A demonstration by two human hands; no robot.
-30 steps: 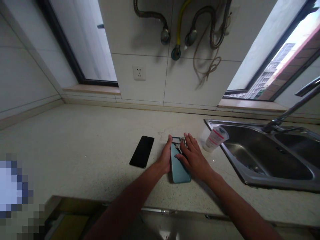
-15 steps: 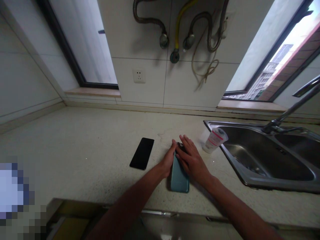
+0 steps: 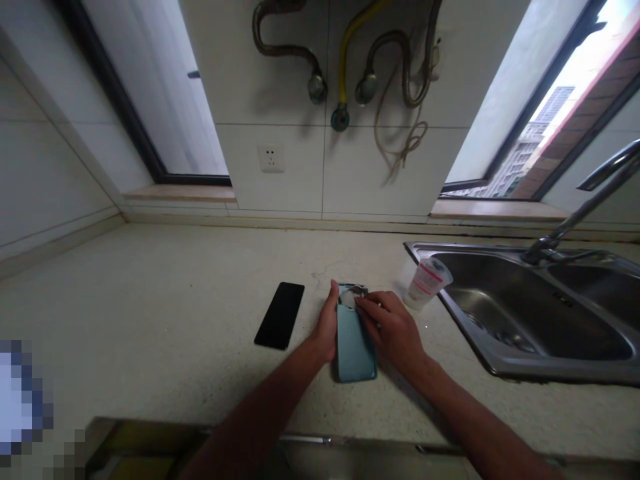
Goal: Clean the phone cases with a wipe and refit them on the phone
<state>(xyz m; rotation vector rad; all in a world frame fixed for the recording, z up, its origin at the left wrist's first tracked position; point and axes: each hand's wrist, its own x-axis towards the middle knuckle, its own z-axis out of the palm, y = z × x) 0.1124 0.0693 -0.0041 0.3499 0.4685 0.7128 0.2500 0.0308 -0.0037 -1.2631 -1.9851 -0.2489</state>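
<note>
— At the speckled countertop [image 3: 150, 287], where was the teal phone case [image 3: 354, 350]?

— Flat on the counter, its long sides running near to far, between the two hands.

— And the fingers?

— Grasping it. The left hand [image 3: 326, 325] had its fingers closed against the case's left edge, while the right hand [image 3: 393, 330] curled its fingers over the far end.

— What stood around it?

— Left of the case and well clear of it lay a black smartphone [image 3: 279, 315]. To the right, a plastic cup [image 3: 427, 283] with a pink-marked label stood near the rim of a stainless steel sink [image 3: 530, 313].
</note>
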